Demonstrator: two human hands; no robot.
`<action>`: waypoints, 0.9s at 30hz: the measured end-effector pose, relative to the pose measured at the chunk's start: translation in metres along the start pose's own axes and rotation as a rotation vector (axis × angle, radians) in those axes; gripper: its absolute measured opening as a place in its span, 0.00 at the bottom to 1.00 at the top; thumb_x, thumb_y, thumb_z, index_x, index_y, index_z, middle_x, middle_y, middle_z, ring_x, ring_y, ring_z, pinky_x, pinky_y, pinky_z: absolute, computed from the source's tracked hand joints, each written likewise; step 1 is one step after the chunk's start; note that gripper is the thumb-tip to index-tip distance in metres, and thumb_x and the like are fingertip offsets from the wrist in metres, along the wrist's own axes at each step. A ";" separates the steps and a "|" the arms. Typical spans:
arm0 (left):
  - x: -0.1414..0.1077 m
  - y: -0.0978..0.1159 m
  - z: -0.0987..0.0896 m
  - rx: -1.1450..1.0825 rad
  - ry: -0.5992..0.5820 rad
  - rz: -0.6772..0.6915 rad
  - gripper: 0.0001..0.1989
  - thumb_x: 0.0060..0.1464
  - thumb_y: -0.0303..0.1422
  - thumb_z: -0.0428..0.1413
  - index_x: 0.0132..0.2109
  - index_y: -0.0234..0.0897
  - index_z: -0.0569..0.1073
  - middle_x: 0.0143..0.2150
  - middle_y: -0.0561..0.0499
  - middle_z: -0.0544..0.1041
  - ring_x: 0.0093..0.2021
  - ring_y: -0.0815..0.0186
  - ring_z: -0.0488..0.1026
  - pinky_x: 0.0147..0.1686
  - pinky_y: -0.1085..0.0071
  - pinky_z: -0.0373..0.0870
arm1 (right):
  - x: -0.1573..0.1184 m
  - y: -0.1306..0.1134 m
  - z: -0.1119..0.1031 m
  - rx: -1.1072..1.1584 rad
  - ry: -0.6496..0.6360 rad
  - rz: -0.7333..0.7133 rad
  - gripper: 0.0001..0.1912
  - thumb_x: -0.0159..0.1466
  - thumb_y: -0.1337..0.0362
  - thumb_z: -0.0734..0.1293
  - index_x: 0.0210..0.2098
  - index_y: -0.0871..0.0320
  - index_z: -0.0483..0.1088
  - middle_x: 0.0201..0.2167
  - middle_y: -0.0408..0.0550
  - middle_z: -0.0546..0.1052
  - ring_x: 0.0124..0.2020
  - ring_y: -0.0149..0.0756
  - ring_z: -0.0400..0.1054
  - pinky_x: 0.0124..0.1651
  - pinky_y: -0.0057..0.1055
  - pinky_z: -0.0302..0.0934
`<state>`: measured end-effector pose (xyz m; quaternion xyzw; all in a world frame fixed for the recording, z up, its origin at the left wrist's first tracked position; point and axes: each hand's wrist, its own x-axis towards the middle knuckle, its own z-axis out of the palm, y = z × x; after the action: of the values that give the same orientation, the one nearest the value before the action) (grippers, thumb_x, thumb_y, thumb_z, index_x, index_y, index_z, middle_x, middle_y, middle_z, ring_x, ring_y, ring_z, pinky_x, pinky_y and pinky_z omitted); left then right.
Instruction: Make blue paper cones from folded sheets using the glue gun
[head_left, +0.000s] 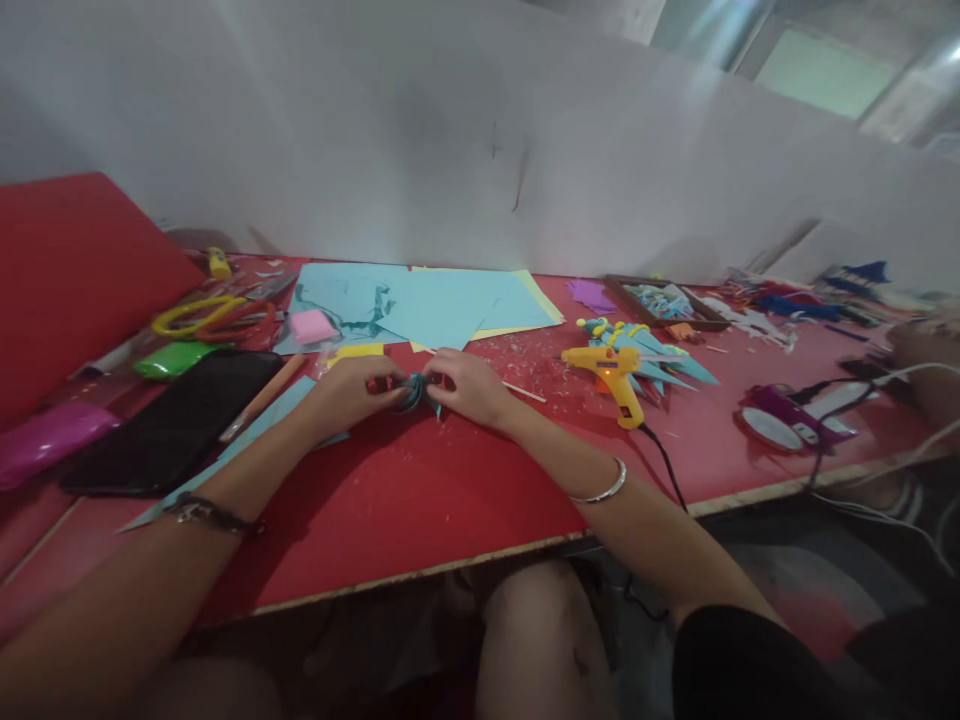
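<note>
Close together over the red table (pixel 420 500), my left hand (pixel 351 392) and my right hand (pixel 469 388) hold a small dark teal piece (pixel 412 392) between their fingertips. The fingers of both hands are closed on it, from its left and right sides. Its exact shape is blurred. Light blue paper sheets (pixel 442 300) lie just beyond the hands, with yellow paper under them. To the right of my right hand, a yellow glue gun (pixel 616 380) rests beside folded blue paper pieces (pixel 686 368).
Left: scissors with yellow handles (pixel 196 316), a black phone-like slab (pixel 180 425), a green packet (pixel 176 360) and a pink packet (pixel 56 440). Right: a brown tray (pixel 701 322) of scraps and a purple-white device (pixel 799 415) with cables. A person's arm shows at the right edge.
</note>
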<state>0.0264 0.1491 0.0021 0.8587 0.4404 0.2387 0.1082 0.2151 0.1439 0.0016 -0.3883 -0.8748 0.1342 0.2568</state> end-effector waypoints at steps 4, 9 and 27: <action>0.000 -0.003 -0.001 0.002 -0.023 0.036 0.11 0.48 0.38 0.50 0.26 0.36 0.71 0.22 0.54 0.72 0.24 0.72 0.63 0.26 0.76 0.57 | 0.001 -0.001 0.000 -0.041 -0.036 0.004 0.07 0.59 0.67 0.59 0.32 0.61 0.68 0.31 0.46 0.67 0.33 0.30 0.60 0.35 0.26 0.51; 0.000 -0.002 -0.001 0.044 -0.033 0.034 0.10 0.48 0.35 0.49 0.24 0.36 0.70 0.23 0.54 0.72 0.25 0.72 0.64 0.27 0.76 0.57 | 0.001 -0.001 0.001 -0.098 -0.074 -0.002 0.09 0.60 0.66 0.58 0.32 0.61 0.69 0.32 0.47 0.67 0.34 0.30 0.60 0.35 0.26 0.51; 0.002 -0.004 0.005 -0.023 -0.050 0.007 0.07 0.46 0.32 0.50 0.25 0.36 0.70 0.21 0.55 0.70 0.22 0.72 0.62 0.23 0.76 0.55 | 0.003 0.003 0.006 -0.156 -0.136 0.003 0.11 0.61 0.67 0.56 0.33 0.61 0.69 0.34 0.48 0.66 0.35 0.32 0.60 0.37 0.27 0.52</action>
<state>0.0269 0.1530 -0.0029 0.8647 0.4318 0.2224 0.1283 0.2121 0.1484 -0.0033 -0.3982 -0.8975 0.0919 0.1656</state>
